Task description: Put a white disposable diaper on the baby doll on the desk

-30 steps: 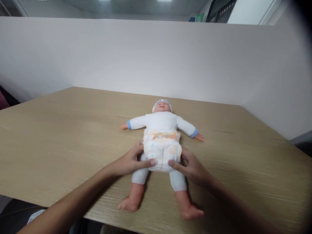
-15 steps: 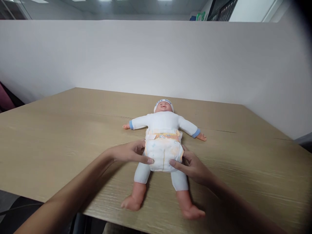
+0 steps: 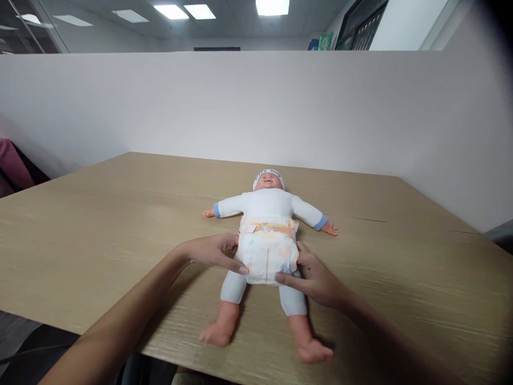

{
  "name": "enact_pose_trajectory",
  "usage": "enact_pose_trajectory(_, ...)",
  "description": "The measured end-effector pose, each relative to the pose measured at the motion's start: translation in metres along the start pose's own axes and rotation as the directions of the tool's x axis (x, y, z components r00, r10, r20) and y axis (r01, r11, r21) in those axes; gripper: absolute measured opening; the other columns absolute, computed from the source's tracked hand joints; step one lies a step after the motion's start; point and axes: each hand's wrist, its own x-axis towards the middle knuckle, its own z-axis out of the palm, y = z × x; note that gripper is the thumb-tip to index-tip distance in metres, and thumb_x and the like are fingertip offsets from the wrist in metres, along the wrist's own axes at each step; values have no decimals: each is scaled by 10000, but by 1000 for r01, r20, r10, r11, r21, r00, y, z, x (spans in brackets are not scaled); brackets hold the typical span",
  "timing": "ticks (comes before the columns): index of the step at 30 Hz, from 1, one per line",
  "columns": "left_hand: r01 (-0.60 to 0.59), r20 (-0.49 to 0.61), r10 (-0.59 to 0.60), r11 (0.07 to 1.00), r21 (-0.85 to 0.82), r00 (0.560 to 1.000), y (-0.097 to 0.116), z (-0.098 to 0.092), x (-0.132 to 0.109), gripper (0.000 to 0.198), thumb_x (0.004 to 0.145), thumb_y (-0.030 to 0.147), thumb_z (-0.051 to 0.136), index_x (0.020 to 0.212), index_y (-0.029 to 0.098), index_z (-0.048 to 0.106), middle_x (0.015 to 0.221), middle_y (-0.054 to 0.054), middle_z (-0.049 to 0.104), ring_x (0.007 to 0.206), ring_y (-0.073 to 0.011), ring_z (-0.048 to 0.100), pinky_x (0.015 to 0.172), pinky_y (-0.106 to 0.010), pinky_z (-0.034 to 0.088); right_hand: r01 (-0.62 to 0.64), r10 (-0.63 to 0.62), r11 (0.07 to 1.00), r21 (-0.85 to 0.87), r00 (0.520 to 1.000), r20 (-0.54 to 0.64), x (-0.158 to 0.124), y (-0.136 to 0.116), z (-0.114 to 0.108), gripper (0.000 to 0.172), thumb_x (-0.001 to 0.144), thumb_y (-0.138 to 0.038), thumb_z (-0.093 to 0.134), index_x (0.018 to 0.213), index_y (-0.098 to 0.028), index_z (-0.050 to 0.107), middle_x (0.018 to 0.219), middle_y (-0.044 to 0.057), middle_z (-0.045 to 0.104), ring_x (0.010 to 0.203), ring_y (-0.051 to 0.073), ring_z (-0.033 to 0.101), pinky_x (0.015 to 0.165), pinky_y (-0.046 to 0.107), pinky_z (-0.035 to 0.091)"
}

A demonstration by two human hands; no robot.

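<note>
A baby doll (image 3: 267, 206) in a white suit with blue cuffs and a white headband lies on its back, arms spread and feet toward me. Round its hips is a white diaper (image 3: 260, 254) with an orange patterned waistband. My left hand (image 3: 218, 252) grips the diaper's left side, its thumb on the front by the leg opening and its other fingers partly hidden at the hip. On the right side, my right hand (image 3: 315, 275) grips the diaper's lower edge, thumb across the top of the doll's leg.
The doll lies on a wide wooden table (image 3: 120, 214). Behind the table stands a pale partition (image 3: 256, 107). Something dark pink (image 3: 14, 166) is beyond the table at the far left.
The view has tilted up a little. My left thumb has slid slightly outward on the diaper, and my right thumb has moved slightly down toward the leg.
</note>
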Motion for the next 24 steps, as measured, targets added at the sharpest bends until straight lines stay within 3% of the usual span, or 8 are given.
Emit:
enact_pose_trajectory(4,9,-72,-4,997,72,997,2,3,-2,482,840,341,834,1286,211,708,1339,-76,714,1276,-295,625,1136,-420,466,-17,17,1000,-16,1000,12,-1,1,-2,410,897,-501,776,1226,-257,767,1423,108,588,1333,340,569,1196,517,422)
enact_pose_trajectory(8,23,-87,-13,994,107,996,-1,4,-2,584,773,327,888,1312,202,698,1333,-85,713,1281,-316,615,1117,-420,478,21,-14,997,-80,996,94,-1,-1,-9,553,774,-495,889,1249,-249,750,1485,118,550,1396,374,506,1211,540,394)
enact_pose_trajectory(11,32,-91,-23,995,94,996,-3,4,-2,629,756,331,900,1333,197,686,1285,-87,732,1249,-317,632,1080,-411,502,33,-19,994,-103,990,137,2,-3,-15,502,746,-495,908,1163,-247,780,1447,110,586,1377,372,517,1194,540,411)
enact_pose_trajectory(18,-14,-64,22,991,133,998,-3,1,-1,381,860,310,802,1219,197,743,1273,-68,733,1229,-276,632,1118,-388,465,60,-40,993,-106,983,180,7,-4,-22,445,761,-520,893,1110,-261,798,1459,90,591,1372,360,525,1181,519,426)
enact_pose_trajectory(24,-5,-87,22,982,187,996,-2,1,-3,542,820,341,838,1327,215,690,1325,-77,712,1229,-295,633,1089,-401,491,68,-44,991,-118,980,192,6,-3,-23,530,758,-518,898,1200,-257,769,1499,102,557,1392,358,506,1196,521,410)
